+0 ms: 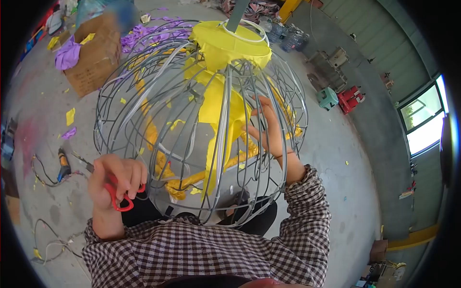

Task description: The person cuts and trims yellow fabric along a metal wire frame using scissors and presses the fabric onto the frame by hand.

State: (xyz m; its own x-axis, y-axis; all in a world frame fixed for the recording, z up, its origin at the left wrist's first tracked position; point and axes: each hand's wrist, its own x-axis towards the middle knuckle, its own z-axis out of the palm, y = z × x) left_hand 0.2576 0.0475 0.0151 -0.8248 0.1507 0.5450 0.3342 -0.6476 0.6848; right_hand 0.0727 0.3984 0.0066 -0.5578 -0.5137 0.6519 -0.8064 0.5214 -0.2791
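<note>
A large round cage of grey metal wires (113, 103) stands in front of me, capped with yellow fabric (225, 43). From the cap a loose yellow strip (223, 108) hangs down inside the wires. My left hand (117, 180), at the cage's lower left, is closed on red-handled scissors (113, 197), whose blades point up and left. My right hand (269, 127) reaches in among the wires at the right of the strip. Its fingers are apart, with the fingertips close to the strip's edge; whether they touch it is unclear. Orange-yellow wrapping (192, 181) covers a bar low in the cage.
A cardboard box (93, 55) stands at the upper left beside purple scraps (139, 36). A glue gun (63, 163) and cables lie on the floor at left. Water bottles (293, 39), a green stool (327, 98) and red extinguishers (351, 100) are at upper right.
</note>
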